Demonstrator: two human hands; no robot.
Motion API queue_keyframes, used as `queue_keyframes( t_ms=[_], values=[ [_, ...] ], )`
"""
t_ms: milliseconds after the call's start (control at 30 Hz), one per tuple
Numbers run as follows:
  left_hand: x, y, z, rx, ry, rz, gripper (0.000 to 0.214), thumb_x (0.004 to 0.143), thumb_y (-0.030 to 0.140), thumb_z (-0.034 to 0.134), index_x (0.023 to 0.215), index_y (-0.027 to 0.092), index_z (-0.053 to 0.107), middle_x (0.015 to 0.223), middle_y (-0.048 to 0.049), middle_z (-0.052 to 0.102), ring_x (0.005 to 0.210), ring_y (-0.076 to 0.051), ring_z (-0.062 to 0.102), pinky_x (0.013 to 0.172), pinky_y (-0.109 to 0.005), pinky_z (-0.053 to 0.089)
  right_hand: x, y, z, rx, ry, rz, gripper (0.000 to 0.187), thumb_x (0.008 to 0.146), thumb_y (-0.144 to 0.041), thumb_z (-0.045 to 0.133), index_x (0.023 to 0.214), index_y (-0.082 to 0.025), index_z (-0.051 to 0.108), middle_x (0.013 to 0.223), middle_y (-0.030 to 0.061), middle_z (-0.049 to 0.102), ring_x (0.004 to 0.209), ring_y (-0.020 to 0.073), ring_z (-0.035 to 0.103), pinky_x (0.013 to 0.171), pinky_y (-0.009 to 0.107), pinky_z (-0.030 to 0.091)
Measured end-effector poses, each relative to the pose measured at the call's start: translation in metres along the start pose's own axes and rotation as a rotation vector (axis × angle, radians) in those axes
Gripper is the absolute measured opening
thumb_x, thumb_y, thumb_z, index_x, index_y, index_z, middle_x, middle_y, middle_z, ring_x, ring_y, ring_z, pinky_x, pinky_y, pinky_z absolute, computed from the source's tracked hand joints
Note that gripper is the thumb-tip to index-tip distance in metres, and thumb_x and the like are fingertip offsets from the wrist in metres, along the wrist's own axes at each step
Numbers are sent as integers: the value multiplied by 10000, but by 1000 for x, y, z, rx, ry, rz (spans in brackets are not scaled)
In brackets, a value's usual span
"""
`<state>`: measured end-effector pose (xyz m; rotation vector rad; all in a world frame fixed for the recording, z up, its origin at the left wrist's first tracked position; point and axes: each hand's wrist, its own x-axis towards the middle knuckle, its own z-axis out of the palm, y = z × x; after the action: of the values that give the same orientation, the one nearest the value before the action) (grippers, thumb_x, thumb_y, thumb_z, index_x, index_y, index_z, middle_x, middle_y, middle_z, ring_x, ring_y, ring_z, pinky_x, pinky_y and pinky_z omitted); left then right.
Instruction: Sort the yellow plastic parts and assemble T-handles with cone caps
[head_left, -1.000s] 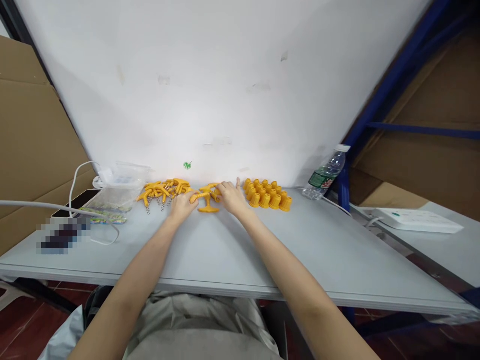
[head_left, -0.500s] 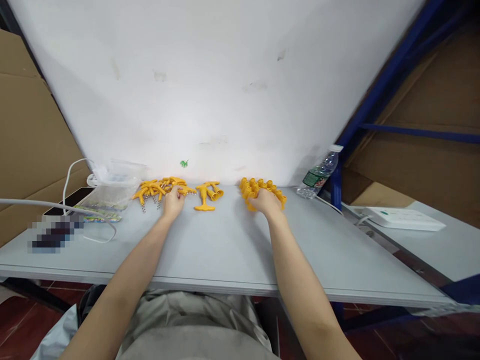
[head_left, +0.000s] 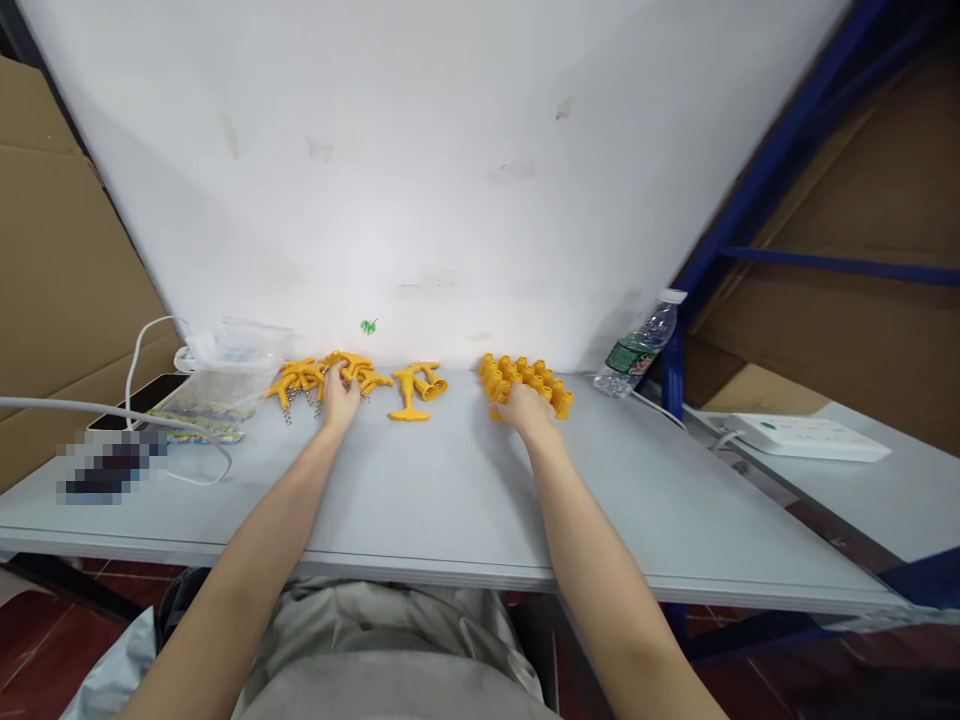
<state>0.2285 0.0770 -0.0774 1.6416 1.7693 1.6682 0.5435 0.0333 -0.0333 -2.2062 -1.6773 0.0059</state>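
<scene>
My left hand (head_left: 342, 398) is at the front of a pile of yellow corkscrews (head_left: 302, 374) with T-shaped handles and metal spirals. Its thumb and fingers are closed about one yellow handle, partly hidden by the hand. My right hand (head_left: 528, 408) reaches over the near left side of a group of yellow hollow sleeves (head_left: 536, 374) standing in rows. Its fingers curl round a sleeve at the near edge, mostly covered by the hand. Between the hands lie a T-shaped yellow corkscrew in its sleeve (head_left: 409, 396) and a loose sleeve (head_left: 431, 388).
Plastic bags (head_left: 217, 395), a dark phone-like slab (head_left: 139, 400) and white cables (head_left: 135, 375) lie at the left. A tilted water bottle (head_left: 637, 350) leans at the back right. A white power strip (head_left: 814, 437) sits farther right. A white panel (head_left: 450, 200) rises behind the table.
My left hand has shifted slightly left and back, deeper into the corkscrew pile. My right hand has moved a little left and towards me along the sleeves.
</scene>
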Motion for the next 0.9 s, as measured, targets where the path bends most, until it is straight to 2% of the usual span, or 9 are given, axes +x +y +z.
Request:
queue_keyframes(
  t_ms=[133,233,300,400,500,600,733,833,900],
  values=[
    [-4,-1,-1,153,-23,59,437,798,116,520,1218,227,565,1231,-99,616,1222,-267,521,1084,-468,373,-6,-12,-7,-3,82,12,423,836,-318,611,1186,-84,569,1198,247,592,1132,385,575,880,472,455],
    [-4,-7,1,274,-91,82,483,830,137,499,1301,230,551,1288,-105,598,1286,-291,468,1119,-496,325,-13,-28,-4,60,209,-211,280,892,-255,499,1109,-107,596,1128,218,619,1067,349,590,894,475,447],
    [-2,-11,3,325,-146,96,504,847,152,487,1344,214,537,1342,-116,564,1328,-297,429,1139,-485,308,-19,-40,3,116,211,-403,238,915,-244,457,1059,-135,611,1076,183,641,1026,314,594,903,455,446],
    [-1,-11,3,400,-183,115,487,859,159,476,1336,209,560,1395,-122,519,1357,-297,399,1151,-466,306,-30,-60,18,142,83,-617,244,943,-256,444,1066,-142,621,1072,158,653,1025,273,591,968,441,416],
    [-2,-7,2,477,-188,122,408,875,175,465,1248,194,630,1405,-135,500,1344,-288,416,1144,-437,322,-42,-77,32,129,-53,-767,295,980,-261,388,1141,-173,619,1122,141,643,1083,250,578,1058,505,330],
    [-4,0,0,540,-225,112,368,895,202,445,1190,181,664,1410,-141,494,1347,-281,415,1138,-415,332,-50,-86,41,117,-162,-800,353,998,-296,360,1243,-188,591,1146,143,636,1164,262,551,1114,604,204],
    [-9,7,-1,594,-284,101,422,928,274,404,1299,208,594,1503,-113,415,1429,-294,302,1169,-503,251,-54,-86,47,194,-215,-831,407,995,-351,373,1324,-187,549,1266,152,609,1261,275,498,1131,657,94],
    [-14,17,-4,587,-297,214,440,934,296,395,1336,215,553,1546,-109,357,1450,-301,255,1174,-566,169,-55,-85,48,248,-240,-862,428,995,-344,363,1367,-196,515,1323,144,599,1292,267,488,1139,654,82],
    [-19,26,-5,552,-324,330,396,926,297,417,1270,226,598,1492,-115,437,1397,-302,349,1159,-568,185,-54,-84,48,264,-238,-867,420,994,-320,356,1366,-208,518,1334,132,601,1291,258,500,1144,644,95]
  ],
)
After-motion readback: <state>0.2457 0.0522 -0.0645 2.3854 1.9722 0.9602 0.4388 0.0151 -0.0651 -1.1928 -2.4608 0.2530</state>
